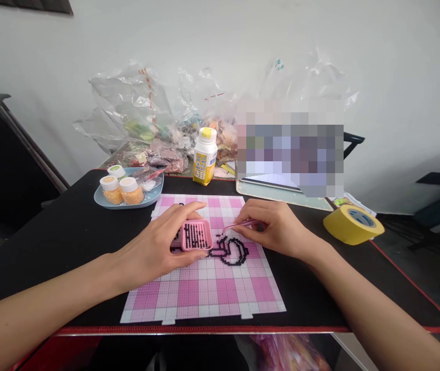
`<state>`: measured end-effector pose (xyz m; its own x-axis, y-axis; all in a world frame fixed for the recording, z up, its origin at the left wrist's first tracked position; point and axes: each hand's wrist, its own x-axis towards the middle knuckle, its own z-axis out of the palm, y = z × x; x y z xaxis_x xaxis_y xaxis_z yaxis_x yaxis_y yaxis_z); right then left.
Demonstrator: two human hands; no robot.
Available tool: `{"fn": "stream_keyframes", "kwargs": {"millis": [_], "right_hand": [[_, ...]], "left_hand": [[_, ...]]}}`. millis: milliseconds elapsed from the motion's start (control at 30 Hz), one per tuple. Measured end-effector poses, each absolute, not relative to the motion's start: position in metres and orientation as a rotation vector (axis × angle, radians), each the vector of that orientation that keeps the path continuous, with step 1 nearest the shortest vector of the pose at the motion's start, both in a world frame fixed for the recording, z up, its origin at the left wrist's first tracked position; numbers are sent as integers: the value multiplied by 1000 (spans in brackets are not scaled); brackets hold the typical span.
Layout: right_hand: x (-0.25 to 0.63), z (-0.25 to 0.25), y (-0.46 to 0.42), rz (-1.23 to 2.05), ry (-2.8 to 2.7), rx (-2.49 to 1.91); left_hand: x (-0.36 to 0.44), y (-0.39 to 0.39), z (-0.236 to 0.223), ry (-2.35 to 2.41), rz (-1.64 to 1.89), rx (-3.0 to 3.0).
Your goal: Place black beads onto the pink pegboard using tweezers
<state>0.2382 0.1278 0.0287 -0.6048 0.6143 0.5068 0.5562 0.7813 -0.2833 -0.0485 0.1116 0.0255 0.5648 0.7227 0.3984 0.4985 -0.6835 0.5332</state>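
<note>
Within the left hand's (168,237) grip sits the pink tray (197,235); the right's (272,226) narrow grip pinches pink tweezers (239,224).

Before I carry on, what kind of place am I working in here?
Probably a craft corner at a desk, perhaps at home: there's a pink checked pegboard with black beads, small jars of orange beads, and clear plastic bags against the wall.

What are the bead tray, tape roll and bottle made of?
Tray: likely molded plastic, satin pink, with smooth rounded rim.
Tape roll: yellow film or paper, fairly smooth, wound; a printed core shows.
Bottle: probably plastic, maybe coated carton; slight sheen, printed sides, faceted body.
</note>
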Motion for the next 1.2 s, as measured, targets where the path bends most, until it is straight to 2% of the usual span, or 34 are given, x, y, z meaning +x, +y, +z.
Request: {"fn": "stream_keyframes", "kwargs": {"millis": [733, 1200], "right_hand": [[238, 28, 128, 132, -2378, -862], [214, 25, 116, 164, -2297, -645]], "left_hand": [[-48, 111, 28, 998, 833, 2431], [-48, 108, 28, 982, 800, 2417]]}}
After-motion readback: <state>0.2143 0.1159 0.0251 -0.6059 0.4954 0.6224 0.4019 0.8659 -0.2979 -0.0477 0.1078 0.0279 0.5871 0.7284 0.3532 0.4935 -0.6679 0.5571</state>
